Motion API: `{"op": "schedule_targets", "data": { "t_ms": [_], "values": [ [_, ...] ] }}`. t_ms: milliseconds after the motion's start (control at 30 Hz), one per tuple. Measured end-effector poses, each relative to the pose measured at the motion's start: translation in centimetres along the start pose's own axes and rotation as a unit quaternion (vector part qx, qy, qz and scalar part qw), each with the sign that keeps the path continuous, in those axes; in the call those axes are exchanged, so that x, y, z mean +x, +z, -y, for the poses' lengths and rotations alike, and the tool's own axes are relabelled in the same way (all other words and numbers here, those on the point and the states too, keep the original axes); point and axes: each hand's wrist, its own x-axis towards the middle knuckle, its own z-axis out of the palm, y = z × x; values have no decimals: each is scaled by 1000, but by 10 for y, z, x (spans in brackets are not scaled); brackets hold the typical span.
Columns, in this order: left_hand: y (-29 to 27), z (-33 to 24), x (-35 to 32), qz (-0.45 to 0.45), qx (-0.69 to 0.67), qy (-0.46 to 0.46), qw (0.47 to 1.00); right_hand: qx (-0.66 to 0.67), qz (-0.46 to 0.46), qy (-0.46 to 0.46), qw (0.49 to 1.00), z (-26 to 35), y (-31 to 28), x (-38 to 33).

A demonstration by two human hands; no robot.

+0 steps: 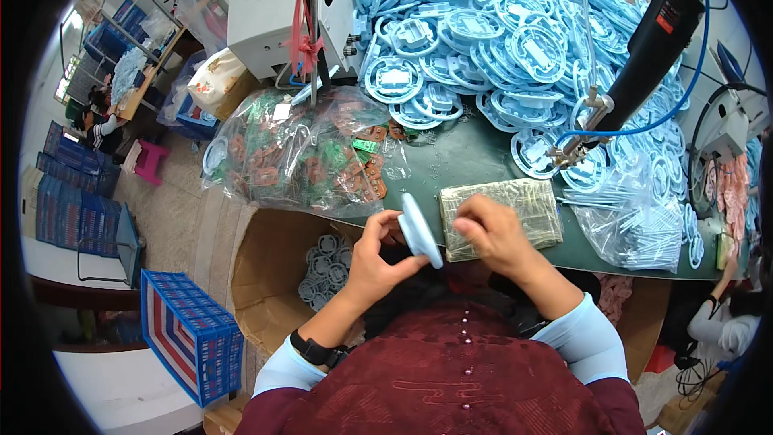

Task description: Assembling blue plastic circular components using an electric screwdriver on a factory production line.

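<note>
My left hand point(372, 256) grips a light blue round plastic part point(419, 232), thumb below and fingers above. The part stands nearly edge-on, tilted, just off the table's front edge. My right hand point(501, 235) is to the right of it, apart from it, with fingers curled and thumb pressed in. Whatever those fingers hold, if anything, is hidden. Behind and partly under the right hand lies a flat block wrapped in clear tape point(527, 200). Beyond it, a black electric screwdriver point(654, 48) hangs tip-down over some blue parts.
A big heap of similar light blue parts point(491, 24) covers the back of the green table point(419, 173). A clear bag of small circuit boards point(294, 153) lies left, a bag of thin sticks point(632, 229) right. Below left, a cardboard box point(262, 274) holds parts. A blue crate point(193, 338) stands nearby.
</note>
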Motion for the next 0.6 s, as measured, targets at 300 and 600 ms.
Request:
{"op": "schedule_targets", "data": {
  "t_ms": [300, 600],
  "values": [
    [-9, 13, 11, 77, -394, -138, 905, -67, -37, 12, 997, -26, -7, -6],
    [-95, 21, -4, 279, -133, -174, 935, -272, -50, -52, 960, -45, -27, 21]
  ]
}}
